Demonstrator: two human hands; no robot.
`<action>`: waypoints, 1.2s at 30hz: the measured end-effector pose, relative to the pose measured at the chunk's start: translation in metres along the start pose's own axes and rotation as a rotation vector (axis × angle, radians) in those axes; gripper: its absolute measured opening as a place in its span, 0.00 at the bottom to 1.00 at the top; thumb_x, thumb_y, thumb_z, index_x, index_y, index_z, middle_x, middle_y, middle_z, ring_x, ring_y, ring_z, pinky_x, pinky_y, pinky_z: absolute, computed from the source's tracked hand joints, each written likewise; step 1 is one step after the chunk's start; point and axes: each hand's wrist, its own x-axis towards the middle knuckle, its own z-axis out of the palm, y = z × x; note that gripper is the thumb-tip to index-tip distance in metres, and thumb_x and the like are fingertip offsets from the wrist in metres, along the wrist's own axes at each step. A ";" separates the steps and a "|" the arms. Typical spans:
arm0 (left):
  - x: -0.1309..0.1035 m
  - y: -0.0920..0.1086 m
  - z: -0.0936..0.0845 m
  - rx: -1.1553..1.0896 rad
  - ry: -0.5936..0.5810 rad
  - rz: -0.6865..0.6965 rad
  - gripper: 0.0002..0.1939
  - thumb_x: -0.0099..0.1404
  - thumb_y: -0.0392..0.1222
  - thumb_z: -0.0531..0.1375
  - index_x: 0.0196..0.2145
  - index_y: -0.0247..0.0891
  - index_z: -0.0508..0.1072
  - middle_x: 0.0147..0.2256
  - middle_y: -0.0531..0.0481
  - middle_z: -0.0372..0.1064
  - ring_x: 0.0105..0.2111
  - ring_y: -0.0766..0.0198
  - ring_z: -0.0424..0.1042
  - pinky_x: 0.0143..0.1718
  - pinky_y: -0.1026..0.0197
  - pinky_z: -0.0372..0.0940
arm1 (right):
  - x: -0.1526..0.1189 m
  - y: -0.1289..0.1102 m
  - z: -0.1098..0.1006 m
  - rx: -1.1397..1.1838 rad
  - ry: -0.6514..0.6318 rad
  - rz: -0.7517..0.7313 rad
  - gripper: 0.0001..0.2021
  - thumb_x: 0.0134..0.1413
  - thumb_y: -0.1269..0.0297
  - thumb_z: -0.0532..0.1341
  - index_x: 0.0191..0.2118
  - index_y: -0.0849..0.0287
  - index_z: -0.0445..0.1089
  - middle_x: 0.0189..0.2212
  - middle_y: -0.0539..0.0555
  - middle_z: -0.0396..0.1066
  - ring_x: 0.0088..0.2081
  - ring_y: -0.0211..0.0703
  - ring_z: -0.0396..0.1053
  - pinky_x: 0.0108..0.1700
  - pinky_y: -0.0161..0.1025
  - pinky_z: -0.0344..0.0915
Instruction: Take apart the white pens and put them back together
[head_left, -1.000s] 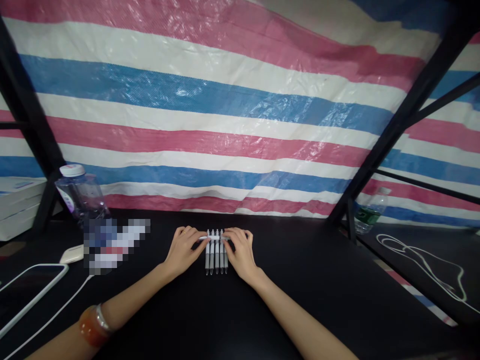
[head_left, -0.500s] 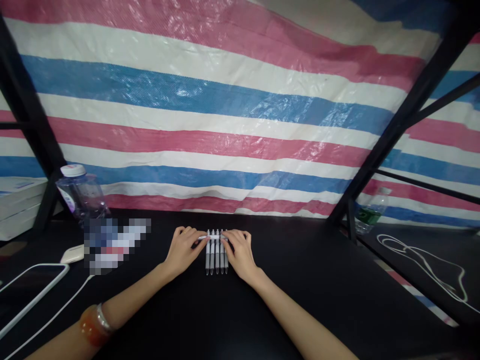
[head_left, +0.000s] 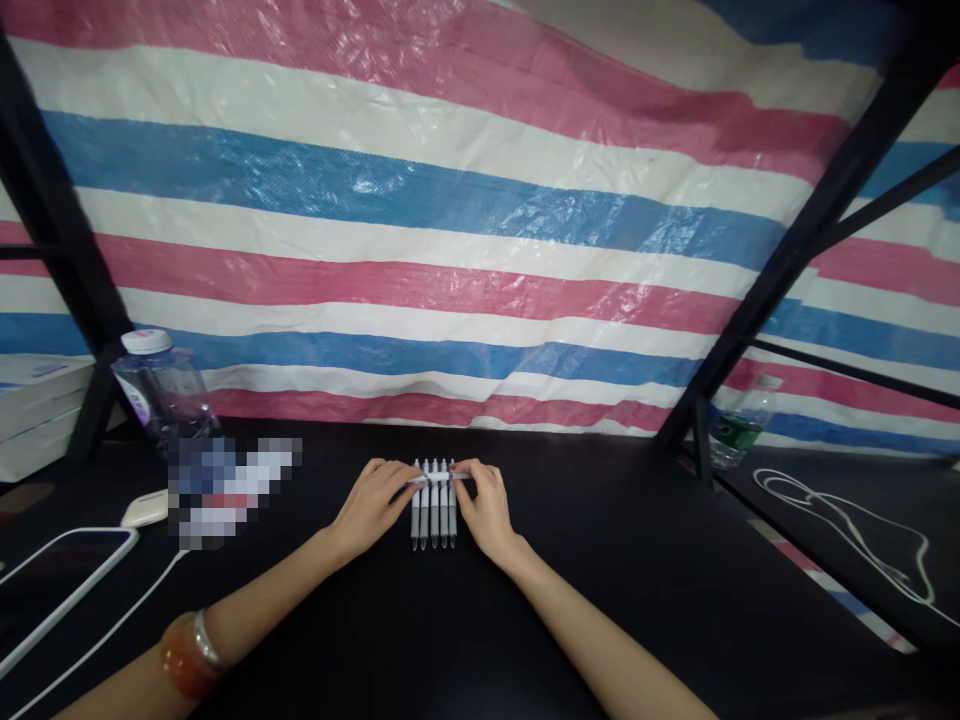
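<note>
Several white-and-grey click pens point(head_left: 434, 520) lie side by side on the black table, tips toward me. Across their upper part runs another pen point(head_left: 438, 477), held crosswise between both hands. My left hand point(head_left: 375, 500) pinches its left end between thumb and fingers. At the other end, my right hand point(head_left: 486, 505) grips it the same way. Whether the crosswise pen rests on the row or hovers just above it, I cannot tell. The clicker ends of the row show just beyond it.
A clear bottle with a white cap point(head_left: 161, 385), a white case point(head_left: 146, 508), a phone point(head_left: 67, 575) and a white cable point(head_left: 112, 640) are at left. Black metal posts point(head_left: 739, 330) frame the black table point(head_left: 615, 560). Beyond the right post are a green-labelled bottle point(head_left: 739, 430) and a coiled cable point(head_left: 847, 520).
The crosswise pen has shifted slightly to the right over the row. My left hand has moved right with it, and my right hand's fingers have moved slightly right.
</note>
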 end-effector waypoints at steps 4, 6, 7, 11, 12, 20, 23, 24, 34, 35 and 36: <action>0.001 0.001 -0.003 0.040 0.033 -0.045 0.10 0.67 0.44 0.51 0.41 0.40 0.70 0.40 0.48 0.71 0.41 0.62 0.69 0.42 0.58 0.55 | 0.000 0.000 0.001 -0.001 0.003 -0.016 0.10 0.55 0.72 0.54 0.40 0.55 0.68 0.39 0.51 0.73 0.39 0.42 0.69 0.44 0.40 0.59; 0.001 0.000 -0.004 0.054 0.042 -0.067 0.11 0.67 0.44 0.51 0.40 0.41 0.70 0.38 0.49 0.71 0.40 0.63 0.69 0.41 0.58 0.54 | 0.000 0.001 0.003 0.002 -0.007 -0.045 0.12 0.56 0.72 0.54 0.42 0.54 0.69 0.42 0.52 0.73 0.43 0.42 0.70 0.45 0.41 0.59; 0.002 0.000 -0.005 0.059 0.040 -0.078 0.11 0.67 0.43 0.50 0.39 0.40 0.71 0.37 0.50 0.71 0.38 0.63 0.69 0.41 0.58 0.54 | -0.001 0.001 0.003 0.003 -0.014 -0.057 0.13 0.56 0.73 0.53 0.43 0.53 0.70 0.43 0.52 0.73 0.44 0.43 0.69 0.45 0.41 0.59; 0.001 -0.001 -0.006 0.079 0.000 -0.110 0.12 0.68 0.42 0.48 0.36 0.39 0.71 0.32 0.51 0.71 0.32 0.65 0.68 0.40 0.56 0.52 | -0.001 0.002 0.005 0.003 -0.022 -0.066 0.13 0.56 0.73 0.54 0.42 0.52 0.71 0.44 0.52 0.73 0.46 0.43 0.69 0.45 0.42 0.57; 0.001 -0.001 -0.005 0.085 -0.011 -0.116 0.13 0.68 0.42 0.48 0.35 0.39 0.71 0.31 0.51 0.71 0.31 0.65 0.67 0.40 0.56 0.52 | -0.001 0.002 0.005 0.002 -0.019 -0.063 0.13 0.56 0.73 0.54 0.42 0.52 0.71 0.43 0.52 0.73 0.46 0.43 0.69 0.46 0.42 0.57; -0.001 0.000 0.000 -0.021 0.022 -0.135 0.17 0.63 0.46 0.56 0.50 0.41 0.64 0.41 0.48 0.68 0.39 0.62 0.67 0.43 0.58 0.58 | 0.000 0.003 0.002 0.014 0.050 0.028 0.10 0.53 0.73 0.55 0.37 0.55 0.72 0.39 0.52 0.75 0.41 0.44 0.71 0.43 0.42 0.58; -0.002 -0.001 0.002 -0.045 0.027 -0.063 0.11 0.66 0.41 0.52 0.45 0.41 0.68 0.42 0.48 0.68 0.41 0.62 0.67 0.43 0.59 0.59 | 0.000 0.005 0.003 0.011 0.070 0.049 0.10 0.52 0.73 0.54 0.35 0.55 0.71 0.38 0.51 0.75 0.39 0.44 0.72 0.43 0.42 0.59; -0.002 -0.001 0.003 -0.045 0.033 -0.045 0.10 0.66 0.40 0.51 0.43 0.41 0.69 0.41 0.48 0.69 0.40 0.63 0.68 0.43 0.59 0.59 | 0.000 0.005 0.003 0.012 0.074 0.050 0.10 0.52 0.73 0.54 0.35 0.55 0.71 0.37 0.51 0.75 0.39 0.43 0.72 0.43 0.42 0.59; 0.001 0.001 -0.004 0.034 0.020 -0.078 0.13 0.67 0.45 0.49 0.32 0.39 0.71 0.29 0.51 0.72 0.29 0.65 0.67 0.41 0.57 0.54 | 0.000 0.004 0.004 0.018 0.109 0.085 0.09 0.51 0.72 0.54 0.32 0.55 0.70 0.37 0.51 0.75 0.40 0.45 0.71 0.43 0.43 0.59; 0.001 0.001 -0.004 0.043 0.024 -0.099 0.15 0.67 0.45 0.48 0.30 0.38 0.70 0.27 0.52 0.70 0.27 0.66 0.66 0.40 0.57 0.54 | 0.000 0.004 0.004 0.018 0.115 0.092 0.08 0.51 0.72 0.54 0.32 0.55 0.70 0.37 0.51 0.75 0.39 0.45 0.71 0.43 0.43 0.59; 0.002 0.000 -0.004 0.048 0.030 -0.125 0.16 0.68 0.44 0.48 0.28 0.38 0.70 0.24 0.52 0.69 0.26 0.66 0.65 0.40 0.57 0.53 | 0.000 0.004 0.004 0.018 0.120 0.102 0.08 0.51 0.72 0.54 0.31 0.55 0.70 0.37 0.51 0.75 0.39 0.44 0.71 0.43 0.43 0.59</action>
